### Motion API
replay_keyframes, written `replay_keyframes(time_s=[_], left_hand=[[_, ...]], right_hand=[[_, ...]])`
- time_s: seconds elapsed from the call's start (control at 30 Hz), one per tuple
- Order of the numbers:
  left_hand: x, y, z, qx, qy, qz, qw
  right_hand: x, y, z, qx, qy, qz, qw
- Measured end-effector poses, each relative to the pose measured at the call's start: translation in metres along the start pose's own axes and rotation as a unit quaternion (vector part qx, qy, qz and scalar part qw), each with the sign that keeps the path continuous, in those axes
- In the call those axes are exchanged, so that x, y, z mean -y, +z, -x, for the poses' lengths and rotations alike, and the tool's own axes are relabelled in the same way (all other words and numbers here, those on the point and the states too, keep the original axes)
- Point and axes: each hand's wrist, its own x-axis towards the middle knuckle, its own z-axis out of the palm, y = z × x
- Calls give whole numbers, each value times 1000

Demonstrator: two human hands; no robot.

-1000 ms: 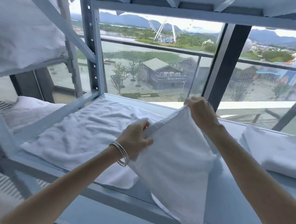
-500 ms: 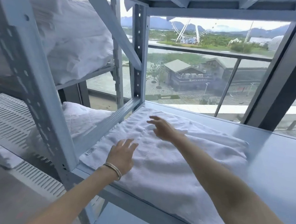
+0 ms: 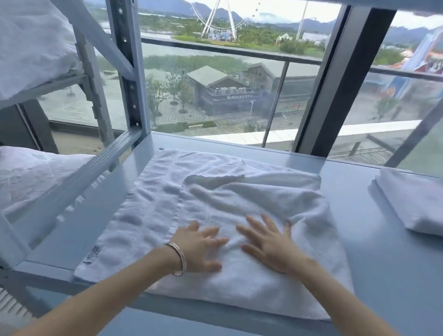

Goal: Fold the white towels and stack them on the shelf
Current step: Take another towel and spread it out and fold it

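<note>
My left hand and right hand, fingers spread wide, press the folded white terry towel flat near the grey metal shelf's front edge; smoothing outward should clear creases.

Two hands, two stacked towels, one folded towel, one bracelet

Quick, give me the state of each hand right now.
Left hand: open, fingers spread, resting flat on the white towel, holding nothing.
Right hand: open, fingers spread, resting flat on the same towel, holding nothing.
</note>
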Motion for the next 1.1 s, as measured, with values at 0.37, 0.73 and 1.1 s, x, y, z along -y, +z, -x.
replay_keyframes(time_s=[0.37,0.73,1.1], left_hand=[[-68,-31,-97,-90,87,-25,992],[-64,-6,-71,-24,-106,42,993],[-96,-13,-78,-28,-74,19,997]], right_hand=[[-62,-17,92,74,198,-17,977],[-117,-20,-2,93,74,22,993],[-78,-27,6,-30,57,-15,998]])
